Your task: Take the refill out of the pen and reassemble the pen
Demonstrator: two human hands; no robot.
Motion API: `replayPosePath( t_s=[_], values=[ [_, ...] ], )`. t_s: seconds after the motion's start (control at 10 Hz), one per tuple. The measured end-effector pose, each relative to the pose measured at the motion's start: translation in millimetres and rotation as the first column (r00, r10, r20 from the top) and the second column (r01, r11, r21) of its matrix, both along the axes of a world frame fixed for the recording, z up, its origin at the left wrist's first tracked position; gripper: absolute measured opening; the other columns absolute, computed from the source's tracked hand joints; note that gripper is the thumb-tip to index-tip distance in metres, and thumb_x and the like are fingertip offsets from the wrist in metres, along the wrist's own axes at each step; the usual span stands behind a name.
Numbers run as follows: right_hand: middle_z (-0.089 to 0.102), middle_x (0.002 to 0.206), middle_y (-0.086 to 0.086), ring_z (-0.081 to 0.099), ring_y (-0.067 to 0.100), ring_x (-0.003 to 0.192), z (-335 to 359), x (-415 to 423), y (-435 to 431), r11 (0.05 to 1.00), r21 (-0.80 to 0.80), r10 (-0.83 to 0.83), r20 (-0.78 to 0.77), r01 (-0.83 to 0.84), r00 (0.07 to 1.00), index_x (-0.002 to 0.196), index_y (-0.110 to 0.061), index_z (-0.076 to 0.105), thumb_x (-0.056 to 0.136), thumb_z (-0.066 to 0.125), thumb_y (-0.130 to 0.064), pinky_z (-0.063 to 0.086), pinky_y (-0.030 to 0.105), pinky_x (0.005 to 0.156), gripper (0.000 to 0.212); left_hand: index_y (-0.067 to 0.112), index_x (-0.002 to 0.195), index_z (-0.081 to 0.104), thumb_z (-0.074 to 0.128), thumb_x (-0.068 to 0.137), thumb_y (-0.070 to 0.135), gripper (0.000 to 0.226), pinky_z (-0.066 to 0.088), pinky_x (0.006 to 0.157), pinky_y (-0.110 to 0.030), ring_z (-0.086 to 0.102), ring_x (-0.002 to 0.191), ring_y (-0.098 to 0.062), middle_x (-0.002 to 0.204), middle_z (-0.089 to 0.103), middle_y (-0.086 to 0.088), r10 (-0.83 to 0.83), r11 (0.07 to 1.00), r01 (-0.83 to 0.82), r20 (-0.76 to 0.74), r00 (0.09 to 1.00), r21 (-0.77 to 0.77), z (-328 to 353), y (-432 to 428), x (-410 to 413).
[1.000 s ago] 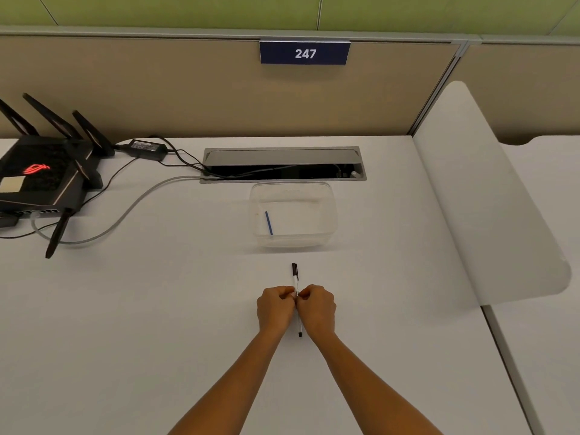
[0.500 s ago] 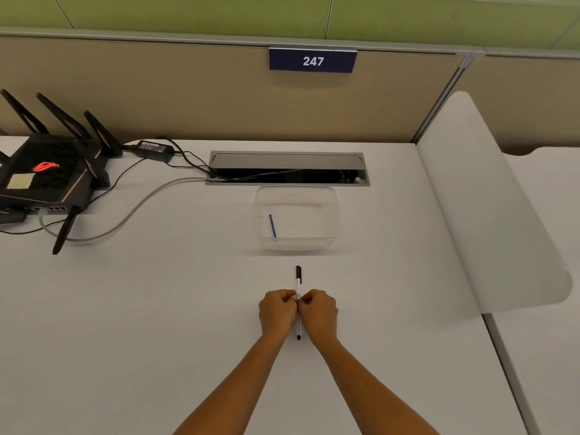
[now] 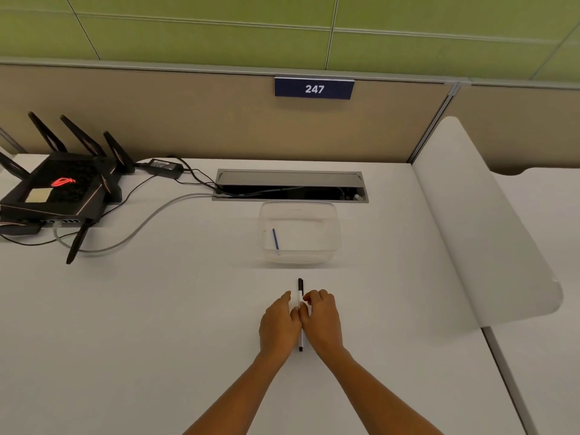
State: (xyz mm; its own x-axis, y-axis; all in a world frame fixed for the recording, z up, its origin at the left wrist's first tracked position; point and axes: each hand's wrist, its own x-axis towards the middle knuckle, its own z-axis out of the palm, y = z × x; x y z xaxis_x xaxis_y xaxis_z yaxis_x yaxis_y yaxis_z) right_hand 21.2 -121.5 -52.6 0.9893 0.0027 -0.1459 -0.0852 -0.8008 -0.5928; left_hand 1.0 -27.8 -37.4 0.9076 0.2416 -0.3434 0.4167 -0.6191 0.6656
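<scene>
Pen point(image 3: 300, 312) flat on desk point(image 3: 157, 309), pointing 12 to 6 o'clock, just short of tub point(image 3: 332, 243) holding blue refill point(image 3: 275, 239). Looks whole, so task probably near done. Risk: pen rolling or barrel loosening if nudged on release. Left hand point(image 3: 279, 324) at 9 o'clock of pen, right hand point(image 3: 321, 321) at 3; fingers loosely curled, touching it, gripping nothing firmly.
</scene>
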Motion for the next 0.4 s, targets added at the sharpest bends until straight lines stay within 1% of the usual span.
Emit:
replayPosePath(
  t_s=[0.1, 0.2, 0.3, 0.4],
  values=[
    [0.06, 0.106, 0.006, 0.051, 0.019, 0.102, 9.4, 6.6, 2.4, 0.999, -0.022, 0.045, 0.051, -0.044, 0.998, 0.106, -0.01, 0.061, 0.094, 0.048, -0.017, 0.047, 0.028, 0.08, 0.019, 0.015, 0.146, 0.034, 0.044, 0.098, 0.028, 0.051, 0.034, 0.108, -0.03, 0.043, 0.134, -0.019, 0.148, 0.045, -0.004, -0.082, 0.993, 0.076, 0.059, 0.995, 0.093, 7.3, 5.0, 5.6],
    [0.062, 0.101, 0.007, 0.053, 0.021, 0.098, 32.2, 19.2, 4.5, 0.997, -0.039, 0.077, 0.155, -0.071, 0.985, 0.1, -0.008, 0.063, 0.094, 0.045, -0.013, 0.049, 0.032, 0.079, 0.02, 0.012, 0.148, 0.029, 0.041, 0.099, 0.028, 0.053, 0.03, 0.111, -0.03, 0.034, 0.14, -0.02, 0.154, 0.035, -0.005, -0.181, 0.962, 0.14, 0.163, 0.97, 0.233, 27.7, 12.0, 19.5],
    [0.064, 0.101, 0.009, 0.055, 0.023, 0.096, 48.6, 31.6, 6.5, 0.993, -0.076, 0.107, 0.251, -0.091, 0.962, 0.1, -0.007, 0.064, 0.095, 0.044, -0.012, 0.049, 0.034, 0.08, 0.021, 0.009, 0.15, 0.023, 0.038, 0.1, 0.028, 0.055, 0.023, 0.116, -0.031, 0.024, 0.145, -0.02, 0.157, 0.027, -0.007, -0.249, 0.931, 0.162, 0.245, 0.937, 0.326, 41.2, 13.2, 33.8],
    [0.066, 0.108, 0.013, 0.058, 0.026, 0.099, 77.8, 54.3, 10.8, 0.987, -0.126, 0.143, 0.357, -0.104, 0.923, 0.106, -0.005, 0.064, 0.096, 0.046, -0.016, 0.049, 0.033, 0.085, 0.024, 0.009, 0.152, 0.011, 0.032, 0.101, 0.035, 0.06, 0.011, 0.119, -0.034, 0.009, 0.148, -0.022, 0.161, 0.011, -0.009, -0.359, 0.853, 0.194, 0.275, 0.892, 0.484, 65.8, 17.5, 59.8]
  ],
)
